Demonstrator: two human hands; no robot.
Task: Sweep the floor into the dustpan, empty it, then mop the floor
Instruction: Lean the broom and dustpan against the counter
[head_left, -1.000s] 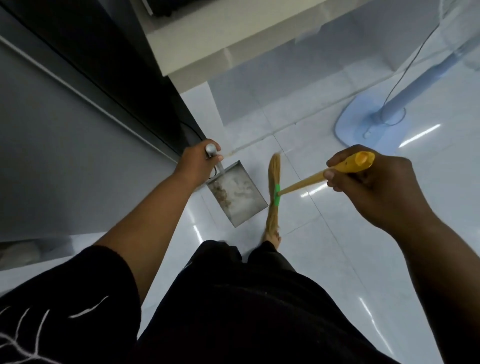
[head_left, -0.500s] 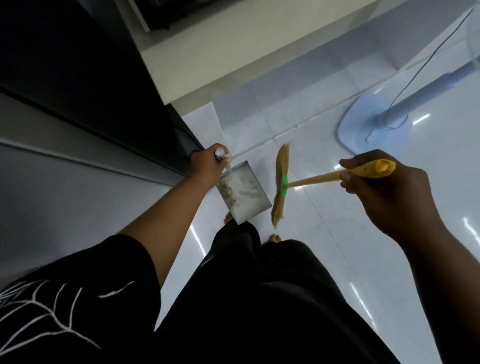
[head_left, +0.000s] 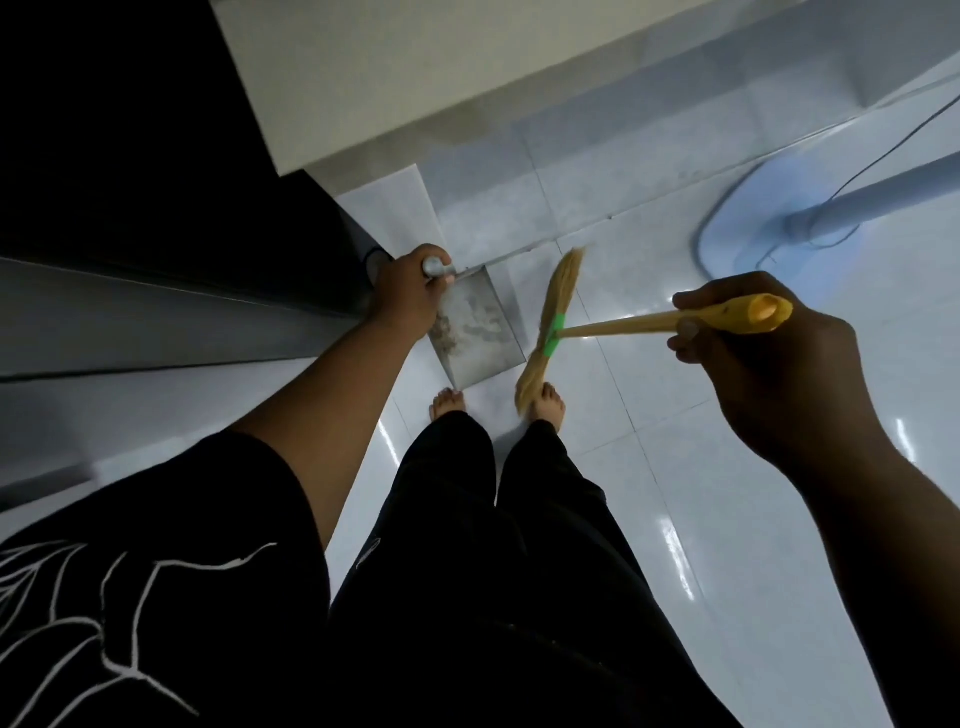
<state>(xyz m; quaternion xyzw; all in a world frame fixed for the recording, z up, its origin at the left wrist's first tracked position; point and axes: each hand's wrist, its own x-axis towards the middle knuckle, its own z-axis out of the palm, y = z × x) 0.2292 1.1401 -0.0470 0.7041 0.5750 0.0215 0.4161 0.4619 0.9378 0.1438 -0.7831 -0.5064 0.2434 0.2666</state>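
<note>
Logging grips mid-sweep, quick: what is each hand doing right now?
Left hand: grips the dustpan handle.
Right hand: grips the broom handle.

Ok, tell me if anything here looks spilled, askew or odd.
Nothing stands out. The dirt sits inside the dustpan held by the left hand; the right hand holds the broom, and the floor shows no spill.

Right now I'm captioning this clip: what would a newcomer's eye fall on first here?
The yellow broom, gripped by the right hand, crosses the centre right. Just left of its bristles is the dusty metal dustpan, its handle held by the left hand. A pale blue fan base stands at upper right.
</note>
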